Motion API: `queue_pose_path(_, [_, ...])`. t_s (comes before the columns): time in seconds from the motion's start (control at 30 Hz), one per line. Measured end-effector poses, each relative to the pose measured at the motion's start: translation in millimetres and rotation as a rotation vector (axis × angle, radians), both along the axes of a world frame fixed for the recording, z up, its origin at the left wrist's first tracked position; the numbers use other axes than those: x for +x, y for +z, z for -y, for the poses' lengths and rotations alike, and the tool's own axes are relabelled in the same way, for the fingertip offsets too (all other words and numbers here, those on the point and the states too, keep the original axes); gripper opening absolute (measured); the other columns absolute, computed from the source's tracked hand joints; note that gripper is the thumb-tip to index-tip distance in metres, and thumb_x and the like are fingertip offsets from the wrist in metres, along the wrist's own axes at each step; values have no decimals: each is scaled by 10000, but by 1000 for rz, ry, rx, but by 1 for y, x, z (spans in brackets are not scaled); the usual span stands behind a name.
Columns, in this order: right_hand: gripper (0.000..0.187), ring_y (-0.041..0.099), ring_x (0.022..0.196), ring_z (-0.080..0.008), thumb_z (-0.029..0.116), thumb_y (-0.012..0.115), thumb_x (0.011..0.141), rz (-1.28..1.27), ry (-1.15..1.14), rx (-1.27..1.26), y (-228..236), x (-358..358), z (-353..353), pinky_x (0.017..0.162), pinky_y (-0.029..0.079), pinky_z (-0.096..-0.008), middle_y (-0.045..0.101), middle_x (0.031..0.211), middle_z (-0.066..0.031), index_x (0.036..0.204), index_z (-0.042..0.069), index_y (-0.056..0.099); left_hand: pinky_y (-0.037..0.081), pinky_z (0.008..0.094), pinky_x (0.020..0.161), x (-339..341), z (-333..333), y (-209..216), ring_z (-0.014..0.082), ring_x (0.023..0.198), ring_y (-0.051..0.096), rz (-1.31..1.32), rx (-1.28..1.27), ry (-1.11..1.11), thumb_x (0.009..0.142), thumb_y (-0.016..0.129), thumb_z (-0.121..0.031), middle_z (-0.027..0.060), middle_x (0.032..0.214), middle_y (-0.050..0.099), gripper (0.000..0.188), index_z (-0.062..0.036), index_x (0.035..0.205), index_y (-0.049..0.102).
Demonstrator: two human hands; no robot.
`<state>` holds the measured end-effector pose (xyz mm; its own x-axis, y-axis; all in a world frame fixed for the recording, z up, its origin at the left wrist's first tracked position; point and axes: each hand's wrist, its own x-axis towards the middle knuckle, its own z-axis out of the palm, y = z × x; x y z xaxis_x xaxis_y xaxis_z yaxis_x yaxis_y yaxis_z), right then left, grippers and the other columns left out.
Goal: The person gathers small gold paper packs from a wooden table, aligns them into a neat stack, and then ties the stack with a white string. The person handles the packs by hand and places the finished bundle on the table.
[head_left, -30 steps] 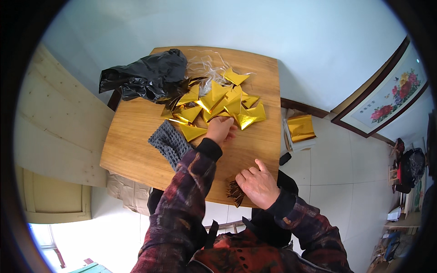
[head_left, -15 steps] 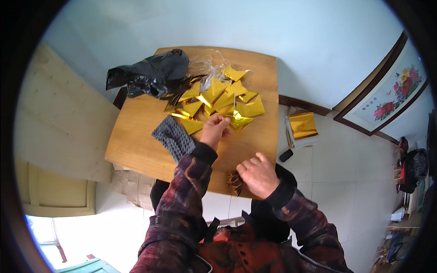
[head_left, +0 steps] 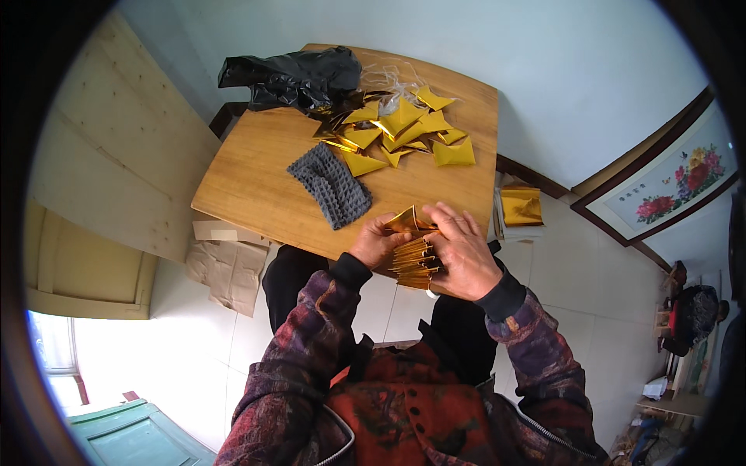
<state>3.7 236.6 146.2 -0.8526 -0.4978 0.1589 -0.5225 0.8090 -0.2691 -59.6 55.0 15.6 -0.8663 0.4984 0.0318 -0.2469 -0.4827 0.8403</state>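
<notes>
Both hands are together at the table's near edge, over a stack of folded gold foil papers (head_left: 414,262) whose layered edges face left. My left hand (head_left: 374,241) is closed on one folded gold foil paper (head_left: 406,220), which stands tilted at the far end of the stack. Curled along the stack's right side is my right hand (head_left: 466,252), its fingers reaching over to the upper edge of the same paper. Its thumb is partly hidden. Farther off lies a loose pile of pointed, folded gold foil pieces (head_left: 400,120).
A grey knitted cloth (head_left: 330,186) lies on the wooden table (head_left: 249,190) left of my hands. Behind are a black plastic bag (head_left: 299,81) and clear plastic strands (head_left: 388,74). More gold sheets (head_left: 521,206) sit beyond the table's right edge; flattened cardboard (head_left: 229,272) is at left.
My left hand has come back from the pile toward me and now holds a folded gold paper at the stack. My right hand has closed in around the stack. The view has shifted.
</notes>
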Motion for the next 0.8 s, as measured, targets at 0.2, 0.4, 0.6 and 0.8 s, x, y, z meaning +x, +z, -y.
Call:
queue_pose_path(0.2, [482, 538, 1107, -238, 334, 766, 703, 142, 13, 148, -8, -9, -1, 1078, 234, -550, 581, 1095, -31, 1088, 97, 596, 440, 289, 969, -5, 26, 2, 175, 1092, 580, -297, -462, -320, 804, 464, 150, 75, 1171, 627, 469, -12, 1236, 544])
queue_pose_path(0.4, [455, 562, 1061, -257, 353, 728, 735, 178, 5, 322, -18, -25, 3, 1056, 270, -553, 593, 1045, -71, 1070, 74, 600, 127, 335, 1157, 18, 47, 28, 235, 1446, 107, -512, -506, -196, 745, 738, -73, 155, 1539, 195, 953, -20, 1484, 138])
queue_pose_path(0.6, [402, 566, 1034, -275, 276, 718, 736, 81, -18, 346, -40, -22, 21, 1066, 269, -555, 572, 1019, -94, 1034, 39, 588, 367, 408, 1038, 53, 4, 17, 362, 1234, 413, -518, -628, 242, 569, 894, -204, 219, 1316, 385, 1159, -24, 1460, 173])
queue_pose_path(0.8, [308, 577, 1004, -267, 123, 689, 711, -21, 0, 339, -50, -22, 22, 1071, 282, -548, 563, 992, -88, 987, 35, 584, 428, 348, 959, 45, -4, 9, 246, 1097, 487, -484, -560, 246, 623, 844, -77, 135, 1183, 451, 881, -48, 1320, 306])
